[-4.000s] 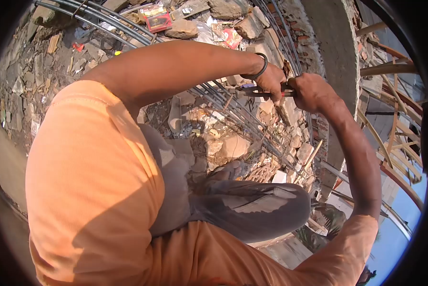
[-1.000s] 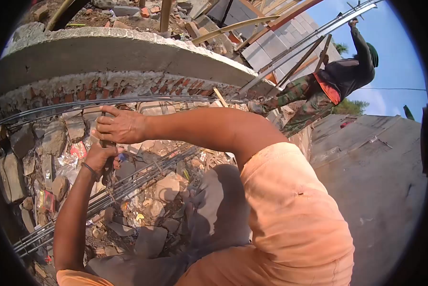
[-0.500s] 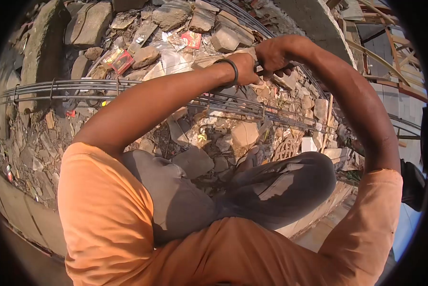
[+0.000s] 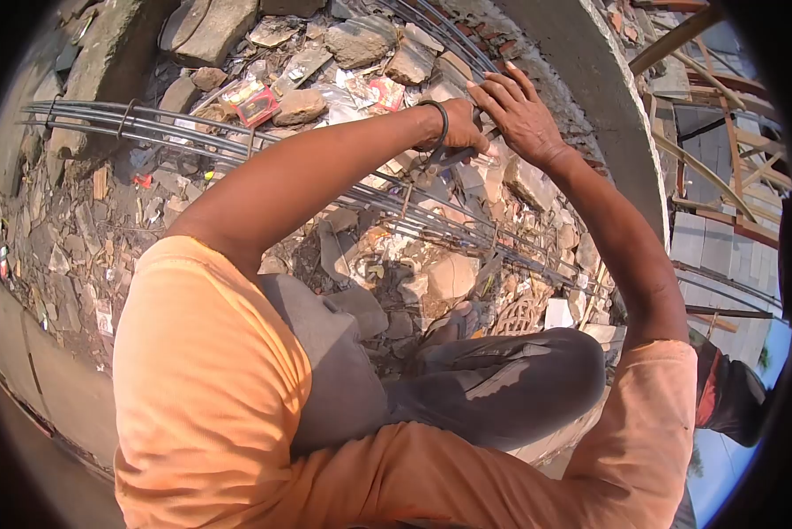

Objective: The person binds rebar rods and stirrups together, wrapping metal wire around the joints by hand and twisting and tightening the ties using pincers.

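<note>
My left hand [image 4: 459, 126], with a black band at the wrist, is closed around a dark metal tool like pincers [image 4: 458, 158]. Parts of its handles stick out below the fist, and my fingers hide most of it. Just to the right, my right hand [image 4: 521, 115] is open with fingers stretched up and apart. Its fingertips are close to several steel rods [image 4: 449, 40] that run along the wall; I cannot tell whether they touch. Below both hands, a long bundle of steel bars [image 4: 422, 216] with wire-like stirrups crosses the view.
Broken stones and rubble [image 4: 361, 42] cover the ground, with red packets [image 4: 253, 103] and plastic scraps among them. A concrete wall [image 4: 590, 79] rises at right, beside wooden beams [image 4: 713, 189]. My bent knee [image 4: 537, 379] and foot [image 4: 456, 324] are below the bars. Another person's dark shoe [image 4: 735, 401] shows at right.
My right hand has opened and come off the tool, its fingers now spread upward. The left hand stays closed on the pincers. The whole view has tilted and shifted slightly.
</note>
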A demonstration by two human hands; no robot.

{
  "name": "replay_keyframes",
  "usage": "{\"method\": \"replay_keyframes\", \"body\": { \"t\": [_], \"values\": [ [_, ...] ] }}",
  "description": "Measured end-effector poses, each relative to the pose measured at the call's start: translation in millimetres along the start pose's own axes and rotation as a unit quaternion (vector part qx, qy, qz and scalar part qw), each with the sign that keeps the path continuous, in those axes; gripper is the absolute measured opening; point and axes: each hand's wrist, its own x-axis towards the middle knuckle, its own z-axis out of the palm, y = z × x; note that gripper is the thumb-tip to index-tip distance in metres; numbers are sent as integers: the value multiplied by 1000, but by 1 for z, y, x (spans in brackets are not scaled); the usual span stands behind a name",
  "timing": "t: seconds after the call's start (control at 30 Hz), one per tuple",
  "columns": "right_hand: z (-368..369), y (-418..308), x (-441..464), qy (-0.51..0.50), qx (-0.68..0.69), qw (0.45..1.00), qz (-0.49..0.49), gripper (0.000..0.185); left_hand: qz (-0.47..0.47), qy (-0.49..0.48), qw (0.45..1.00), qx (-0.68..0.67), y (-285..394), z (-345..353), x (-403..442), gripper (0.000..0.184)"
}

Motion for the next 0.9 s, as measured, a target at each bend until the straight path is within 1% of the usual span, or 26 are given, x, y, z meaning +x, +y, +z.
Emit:
{"method": "replay_keyframes", "body": {
  "t": [0.03, 0.1, 0.13, 0.2, 0.23, 0.27, 0.3, 0.33, 0.37, 0.4, 0.43, 0.5, 0.53, 0.57, 0.6, 0.63, 0.67, 0.77, 0.8, 0.87, 0.9],
  "values": [
    [-1, 1, 2, -22, 9, 1000, -5, 59, 18, 33, 997, 66, 0, -1, 1, 43],
    [-4, 2, 3, -68, 30, 997, -10, 59, 11, 37, 996, 75, 0, -2, 0, 48],
    [-4, 5, 4, -16, 48, 998, -40, 52, 4, 36, 995, 96, 2, -2, -2, 53],
    [-14, 7, 6, -177, 114, 977, -14, 42, -9, 31, 990, 135, 6, 6, -9, 62],
    [-22, 8, 6, -259, 146, 955, -2, 38, -12, 30, 985, 170, 6, 13, -9, 64],
    [-29, 7, 3, -267, 153, 951, 7, 28, -16, 29, 978, 205, 9, 20, -6, 66],
    [-35, 6, 5, -368, 195, 908, 46, 27, -19, 27, 970, 240, 10, 28, -6, 68],
    [-43, 3, 11, -463, 232, 851, 83, 27, -13, 38, 967, 251, 10, 38, -10, 64],
    [-52, 0, 17, -551, 267, 781, 121, 27, -7, 47, 963, 264, 10, 47, -15, 61],
    [-63, -1, 20, -598, 308, 723, 160, 32, 2, 43, 961, 272, 9, 54, -16, 53],
    [-61, 1, 15, -529, 279, 793, 118, 35, 11, 41, 959, 280, 7, 57, -17, 48],
    [-56, 2, 0, -374, 211, 903, 28, 42, -28, -14, 975, 221, 6, 48, -9, 41],
    [-61, -6, -11, -242, 188, 951, 33, 51, -45, -5, 985, 164, 4, 44, -9, 36],
    [-60, -7, -14, -147, 108, 983, 14, 49, -76, 5, 994, 81, 3, 37, -6, 33],
    [-57, -10, -18, -51, 27, 998, -3, 48, -74, -9, 997, -18, 1, 29, -6, 34],
    [-51, -15, -23, 47, -53, 997, -20, 47, -72, -22, 990, -116, 1, 24, -8, 35],
    [-35, -12, -26, 40, 9, 999, 2, 36, -65, -59, 988, -130, 3, 23, -10, 38],
    [-30, -4, -14, -136, 119, 984, 4, 38, -72, -67, 987, -129, -5, 22, -9, 41],
    [-32, 2, -10, -139, 143, 979, -36, 39, -64, -68, 992, -86, -6, 22, -9, 45],
    [-35, 8, -5, -279, 197, 940, -23, 26, 26, -43, 997, 53, -5, 25, -7, 45],
    [-40, 10, -2, -347, 220, 912, -16, 21, 73, -31, 989, 122, -3, 26, -5, 45]
  ]
}}
